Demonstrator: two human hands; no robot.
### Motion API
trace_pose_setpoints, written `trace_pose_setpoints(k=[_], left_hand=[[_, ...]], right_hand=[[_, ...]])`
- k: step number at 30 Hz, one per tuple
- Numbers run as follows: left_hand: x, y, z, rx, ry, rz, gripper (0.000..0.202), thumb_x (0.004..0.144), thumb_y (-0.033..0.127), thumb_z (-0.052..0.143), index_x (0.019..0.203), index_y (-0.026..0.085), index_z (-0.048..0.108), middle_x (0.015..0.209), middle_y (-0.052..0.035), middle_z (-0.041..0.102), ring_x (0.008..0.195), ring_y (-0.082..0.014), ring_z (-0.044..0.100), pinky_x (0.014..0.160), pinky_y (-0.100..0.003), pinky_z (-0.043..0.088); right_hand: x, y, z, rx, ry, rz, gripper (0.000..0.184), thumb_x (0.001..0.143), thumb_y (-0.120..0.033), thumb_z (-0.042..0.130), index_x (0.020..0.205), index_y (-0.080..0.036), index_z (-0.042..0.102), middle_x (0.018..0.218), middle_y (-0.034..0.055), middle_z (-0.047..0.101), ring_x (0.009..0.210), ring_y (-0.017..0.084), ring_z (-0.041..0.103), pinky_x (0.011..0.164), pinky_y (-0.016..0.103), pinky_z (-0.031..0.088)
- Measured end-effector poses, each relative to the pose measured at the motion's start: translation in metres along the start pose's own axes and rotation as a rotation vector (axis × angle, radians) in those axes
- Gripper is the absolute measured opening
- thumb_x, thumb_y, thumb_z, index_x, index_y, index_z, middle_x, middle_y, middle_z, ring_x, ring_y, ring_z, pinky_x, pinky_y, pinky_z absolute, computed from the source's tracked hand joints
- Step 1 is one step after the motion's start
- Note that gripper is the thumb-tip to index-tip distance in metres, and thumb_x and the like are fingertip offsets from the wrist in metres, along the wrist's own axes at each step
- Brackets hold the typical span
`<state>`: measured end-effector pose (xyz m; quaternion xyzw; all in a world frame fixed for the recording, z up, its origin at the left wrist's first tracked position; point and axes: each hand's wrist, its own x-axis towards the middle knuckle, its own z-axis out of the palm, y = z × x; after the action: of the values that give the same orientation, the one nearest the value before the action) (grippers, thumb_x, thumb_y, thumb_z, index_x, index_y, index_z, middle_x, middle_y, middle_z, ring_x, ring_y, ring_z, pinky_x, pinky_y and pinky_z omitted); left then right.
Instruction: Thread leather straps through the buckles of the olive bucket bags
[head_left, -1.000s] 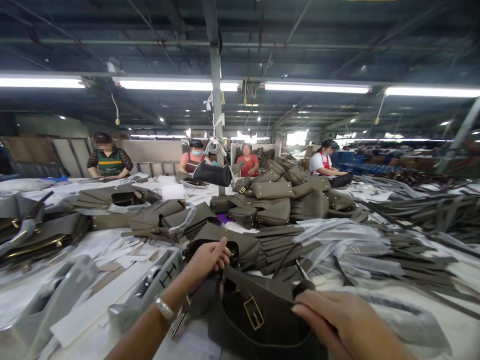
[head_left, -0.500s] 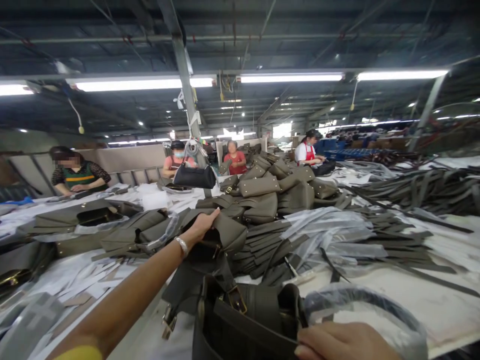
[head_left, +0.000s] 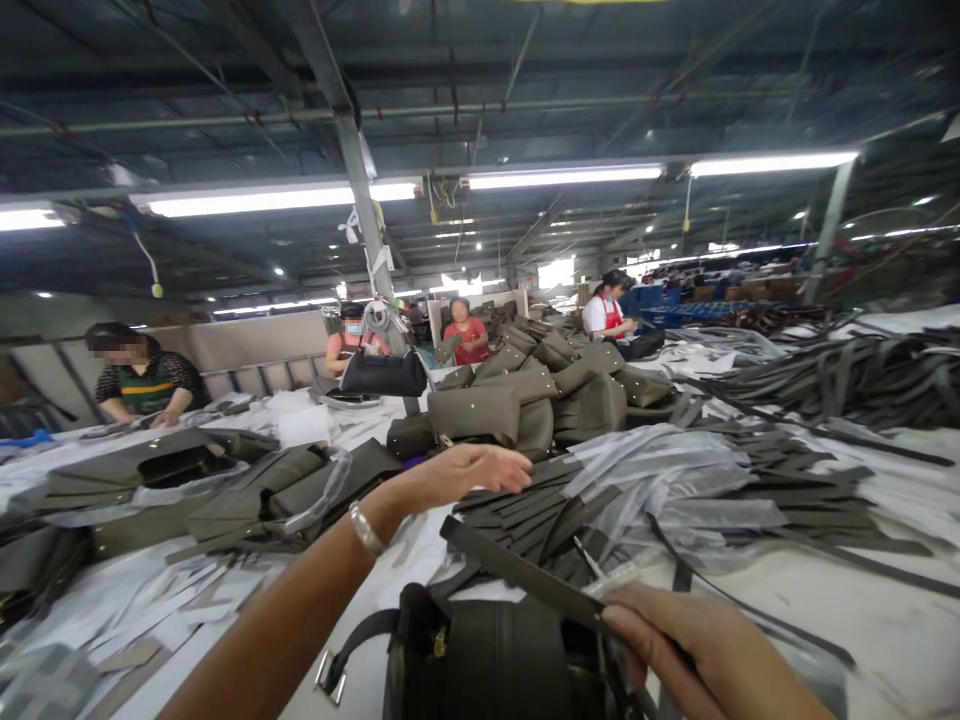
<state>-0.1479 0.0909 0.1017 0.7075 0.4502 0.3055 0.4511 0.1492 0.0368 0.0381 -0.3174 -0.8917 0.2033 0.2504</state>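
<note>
My left hand (head_left: 484, 470) is stretched out over the table, fingers extended and nothing in them; a silver bracelet circles its wrist. Just beyond it, a dark olive handbag (head_left: 474, 415) with small metal studs lies against the pile. Close to me a second olive handbag (head_left: 502, 655) rests at the bottom of the view, partly cut off, with a strap and silver-coloured buckle (head_left: 330, 678) sticking out at its left. My right hand (head_left: 690, 640) pinches a flat olive strap (head_left: 517, 570), which slants up and left above this bag.
Bundled straps (head_left: 517, 505) and clear plastic wrapping (head_left: 660, 480) lie right of centre. More olive bags (head_left: 255, 490) and paper scraps (head_left: 180, 600) cover the left. A black bag (head_left: 382, 373) hangs by a post. Several co-workers (head_left: 146, 375) are across the table.
My left hand has let go of a handbag, now on the pile, and moved right. My right hand has raised a strap across the near bag. The view has shifted slightly.
</note>
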Motion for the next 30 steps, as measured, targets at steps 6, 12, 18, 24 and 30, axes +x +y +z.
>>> trace_pose_setpoints(k=[6, 12, 18, 24, 30], left_hand=[[-0.085, 0.036, 0.022, 0.368, -0.096, 0.046, 0.033, 0.091, 0.043, 0.059, 0.094, 0.013, 0.073, 0.079, -0.0044, 0.071, 0.063, -0.011, 0.06, 0.058, -0.019, 0.044], [-0.092, 0.033, 0.029, 0.333, 0.168, 0.193, 0.032, 0.089, 0.039, 0.061, 0.11, 0.016, 0.068, 0.087, -0.0042, 0.071, 0.07, -0.0119, 0.062, 0.064, -0.02, 0.048], [-0.175, -0.038, 0.039, 0.178, 0.835, 0.049, 0.037, 0.092, 0.048, 0.055, 0.094, 0.013, 0.067, 0.075, -0.005, 0.068, 0.068, -0.0126, 0.062, 0.066, -0.022, 0.05], [-0.257, -0.141, 0.087, 0.026, 1.129, -0.303, 0.054, 0.083, 0.054, 0.063, 0.122, 0.016, 0.061, 0.115, -0.013, 0.069, 0.096, -0.022, 0.067, 0.072, -0.028, 0.055], [-0.245, -0.171, 0.083, -0.093, 0.908, -0.265, 0.068, 0.08, 0.057, 0.063, 0.134, 0.017, 0.057, 0.132, -0.0119, 0.062, 0.123, -0.0297, 0.057, 0.108, -0.045, 0.043]], right_hand=[[0.024, -0.016, -0.016, -0.075, -0.019, 0.095, 0.038, 0.099, -0.042, 0.038, 0.079, -0.021, 0.063, 0.066, 0.0006, 0.066, 0.063, 0.016, 0.062, 0.058, 0.024, 0.038], [0.054, -0.064, -0.007, -0.11, -0.047, -0.111, 0.03, 0.096, -0.041, 0.045, 0.089, -0.021, 0.065, 0.075, 0.0009, 0.068, 0.067, 0.015, 0.062, 0.061, 0.024, 0.036], [0.047, -0.065, 0.011, 0.06, -0.015, -0.008, 0.031, 0.097, -0.038, 0.044, 0.078, -0.021, 0.061, 0.058, -0.0043, 0.06, 0.053, 0.011, 0.055, 0.058, 0.022, 0.037], [0.032, -0.047, 0.045, 0.105, -0.243, 0.044, 0.03, 0.097, -0.039, 0.042, 0.086, -0.022, 0.065, 0.052, -0.0045, 0.058, 0.051, 0.013, 0.056, 0.055, 0.023, 0.037], [0.031, -0.039, 0.061, 0.092, -0.195, 0.043, 0.03, 0.097, -0.034, 0.043, 0.083, -0.021, 0.066, 0.058, -0.0029, 0.059, 0.057, 0.014, 0.057, 0.06, 0.024, 0.038]])
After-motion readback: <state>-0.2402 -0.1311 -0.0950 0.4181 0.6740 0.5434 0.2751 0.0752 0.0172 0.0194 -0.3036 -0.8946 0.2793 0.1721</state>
